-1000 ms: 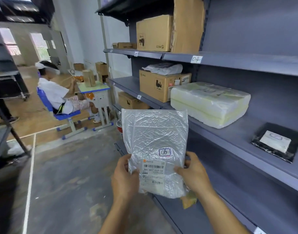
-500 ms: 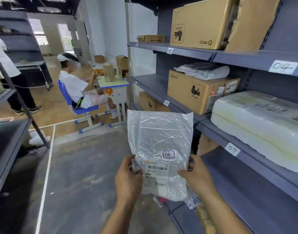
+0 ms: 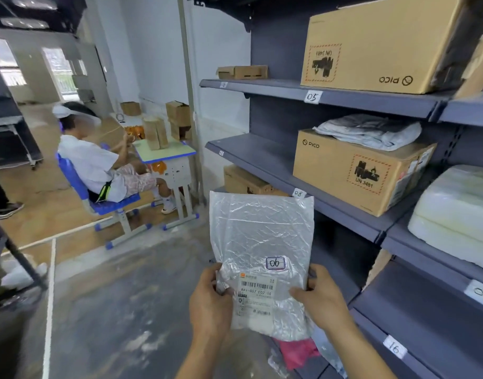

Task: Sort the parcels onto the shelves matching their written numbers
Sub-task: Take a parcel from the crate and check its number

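- Grey steel shelving (image 3: 262, 157) lines the right of the aisle. Its smooth painted decks carry paper tags reading 05 (image 3: 312, 97) and 08 (image 3: 298, 193); the tags farther along are too small to read.
- Stiff, square-edged PICO cartons (image 3: 352, 170) of matte brown cardboard sit on those decks.
- The parcel, a crinkled silvery poly mailer (image 3: 262, 236), is held upright in the aisle, in front of the shelves and not touching them. It looks light, limp and slick: the upper half is flat film, and the contents are bunched low.
- The left hand (image 3: 210, 305) and right hand (image 3: 322, 305) each pinch a lower side edge, thumbs on the front. That seems the surest grip, since the empty film above would likely fold or slip.
- A handwritten "06" sticker (image 3: 275, 263) sits above the printed barcode label (image 3: 256, 289).
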Action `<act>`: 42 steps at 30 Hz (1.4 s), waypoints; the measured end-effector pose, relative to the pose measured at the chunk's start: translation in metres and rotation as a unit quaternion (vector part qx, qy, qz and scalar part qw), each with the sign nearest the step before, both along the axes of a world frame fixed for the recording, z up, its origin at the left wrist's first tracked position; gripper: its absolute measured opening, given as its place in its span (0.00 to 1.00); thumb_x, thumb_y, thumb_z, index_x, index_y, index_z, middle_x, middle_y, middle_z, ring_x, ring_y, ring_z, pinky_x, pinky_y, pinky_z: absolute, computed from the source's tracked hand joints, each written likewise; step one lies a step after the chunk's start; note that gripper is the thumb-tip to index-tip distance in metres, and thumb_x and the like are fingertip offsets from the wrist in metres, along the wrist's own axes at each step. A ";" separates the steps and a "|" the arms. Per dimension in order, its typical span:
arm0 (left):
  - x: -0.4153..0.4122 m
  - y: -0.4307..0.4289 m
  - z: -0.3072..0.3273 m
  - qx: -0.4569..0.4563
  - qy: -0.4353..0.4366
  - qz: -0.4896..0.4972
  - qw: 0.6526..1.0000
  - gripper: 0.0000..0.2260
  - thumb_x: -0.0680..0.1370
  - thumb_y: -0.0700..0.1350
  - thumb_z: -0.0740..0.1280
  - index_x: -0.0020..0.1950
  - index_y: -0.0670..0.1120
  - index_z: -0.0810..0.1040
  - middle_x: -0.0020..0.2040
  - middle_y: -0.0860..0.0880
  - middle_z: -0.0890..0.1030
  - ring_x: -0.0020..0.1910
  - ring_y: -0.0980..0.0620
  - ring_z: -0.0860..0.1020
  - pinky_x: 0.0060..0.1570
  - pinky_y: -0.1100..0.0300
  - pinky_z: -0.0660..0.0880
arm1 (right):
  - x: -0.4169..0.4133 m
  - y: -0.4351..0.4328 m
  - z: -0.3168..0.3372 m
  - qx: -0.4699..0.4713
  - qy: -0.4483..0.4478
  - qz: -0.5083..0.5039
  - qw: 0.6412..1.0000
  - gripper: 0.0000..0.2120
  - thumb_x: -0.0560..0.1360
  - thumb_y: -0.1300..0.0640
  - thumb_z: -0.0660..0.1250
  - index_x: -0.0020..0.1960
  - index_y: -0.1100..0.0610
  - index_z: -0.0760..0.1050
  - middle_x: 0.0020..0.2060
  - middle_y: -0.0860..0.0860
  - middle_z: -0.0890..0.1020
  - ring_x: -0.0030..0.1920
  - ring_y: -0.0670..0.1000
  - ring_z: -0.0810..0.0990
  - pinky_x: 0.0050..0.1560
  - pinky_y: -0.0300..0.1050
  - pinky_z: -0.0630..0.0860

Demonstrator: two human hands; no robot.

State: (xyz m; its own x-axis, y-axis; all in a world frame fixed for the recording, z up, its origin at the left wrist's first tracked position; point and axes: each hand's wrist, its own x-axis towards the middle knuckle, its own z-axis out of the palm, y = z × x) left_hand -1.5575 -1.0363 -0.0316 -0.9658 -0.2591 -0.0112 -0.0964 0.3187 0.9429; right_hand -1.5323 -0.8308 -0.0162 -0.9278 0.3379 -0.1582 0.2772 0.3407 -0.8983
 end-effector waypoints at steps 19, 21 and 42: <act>-0.155 -0.034 0.006 0.033 0.017 -0.074 0.997 0.23 0.73 0.35 0.68 0.61 0.60 0.77 0.48 0.55 0.83 0.48 0.57 0.81 0.51 0.49 0.80 | -0.125 -0.038 0.016 0.013 0.031 -0.077 0.996 0.22 0.71 0.63 0.74 0.60 0.49 0.70 0.48 0.42 0.82 0.47 0.44 0.82 0.47 0.44 0.78; -0.182 -0.036 0.011 0.028 0.027 -0.075 0.996 0.23 0.74 0.35 0.67 0.60 0.61 0.76 0.47 0.56 0.83 0.47 0.58 0.81 0.50 0.50 0.80 | -0.150 -0.041 0.019 0.007 0.042 -0.071 0.997 0.22 0.72 0.63 0.74 0.60 0.49 0.70 0.49 0.42 0.82 0.48 0.43 0.82 0.45 0.42 0.77; -0.408 -0.099 0.039 0.015 0.069 -0.108 0.992 0.23 0.74 0.32 0.69 0.59 0.59 0.77 0.49 0.57 0.84 0.46 0.62 0.80 0.44 0.62 0.76 | -0.356 -0.104 0.051 0.021 0.054 -0.106 0.993 0.24 0.71 0.60 0.74 0.64 0.49 0.70 0.50 0.44 0.81 0.49 0.46 0.81 0.50 0.48 0.80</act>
